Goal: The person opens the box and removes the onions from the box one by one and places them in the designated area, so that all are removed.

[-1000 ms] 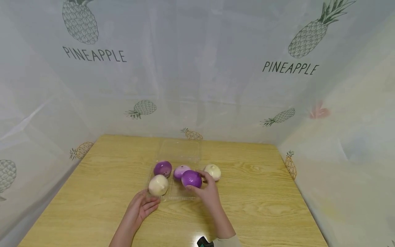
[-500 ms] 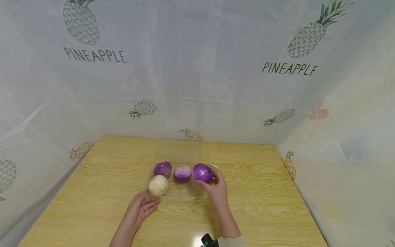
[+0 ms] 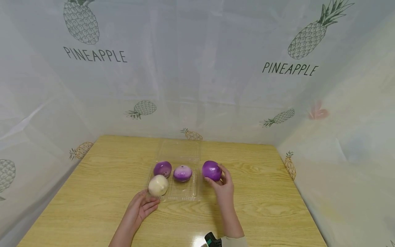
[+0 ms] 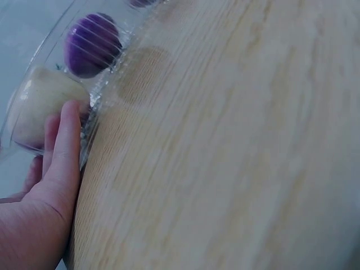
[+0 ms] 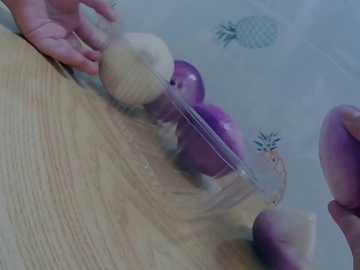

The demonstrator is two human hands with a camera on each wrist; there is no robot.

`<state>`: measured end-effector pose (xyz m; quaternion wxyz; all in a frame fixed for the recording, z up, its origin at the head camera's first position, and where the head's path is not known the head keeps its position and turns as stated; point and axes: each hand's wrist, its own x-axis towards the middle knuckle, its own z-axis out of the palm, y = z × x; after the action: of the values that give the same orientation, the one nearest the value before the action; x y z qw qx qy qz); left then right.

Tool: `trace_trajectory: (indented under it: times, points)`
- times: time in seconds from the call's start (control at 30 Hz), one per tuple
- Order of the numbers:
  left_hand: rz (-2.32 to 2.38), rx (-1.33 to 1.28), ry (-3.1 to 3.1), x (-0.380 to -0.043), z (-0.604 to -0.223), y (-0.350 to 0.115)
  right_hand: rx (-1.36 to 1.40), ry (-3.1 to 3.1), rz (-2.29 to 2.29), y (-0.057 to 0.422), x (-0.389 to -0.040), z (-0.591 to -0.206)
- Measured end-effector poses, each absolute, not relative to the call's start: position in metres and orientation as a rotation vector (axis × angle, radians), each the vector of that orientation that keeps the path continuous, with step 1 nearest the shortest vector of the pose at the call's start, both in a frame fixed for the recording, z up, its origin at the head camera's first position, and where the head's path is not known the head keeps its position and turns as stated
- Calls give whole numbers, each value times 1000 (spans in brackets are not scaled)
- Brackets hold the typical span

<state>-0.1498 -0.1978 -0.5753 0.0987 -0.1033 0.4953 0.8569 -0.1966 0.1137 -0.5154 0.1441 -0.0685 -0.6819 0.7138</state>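
In the head view, my right hand point(image 3: 224, 183) grips a glossy purple onion point(image 3: 211, 170) between thumb and fingers, just right of a clear plastic container point(image 3: 195, 190). Inside the container are a purple onion point(image 3: 162, 169) at back left, a pale onion point(image 3: 158, 185) at front left, and a light purple onion point(image 3: 182, 173) at back right. My left hand point(image 3: 142, 206) touches the container's front left corner with its fingers extended. In the right wrist view another purple-and-white onion point(image 5: 284, 236) lies outside the container; the held onion and right hand hide it from the head view.
The container's clear lid point(image 3: 180, 151) is folded back onto the wooden table point(image 3: 262, 206). Pineapple-printed sheeting point(image 3: 197, 85) hangs behind and beside the table. A black device point(image 3: 213, 239) sits near my right sleeve.
My right hand has carried the purple onion rightward from over the container to beside it. The pale onion at the right has become hidden behind it. My left hand has stayed put.
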Motion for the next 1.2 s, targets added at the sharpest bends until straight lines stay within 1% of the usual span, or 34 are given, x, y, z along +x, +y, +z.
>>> trace_trajectory:
  times: [0.33, 0.87, 1.2]
  points:
    - [2530, -318, 1473, -150, -576, -198, -249, -1971, 1924, 136, -199, -523]
    - [2519, -344, 1480, -150, -574, -197, -434, -1928, 1905, 161, -197, -534]
    - [2516, -315, 1497, -150, -573, -197, -431, -1866, 1922, 169, -206, -548]
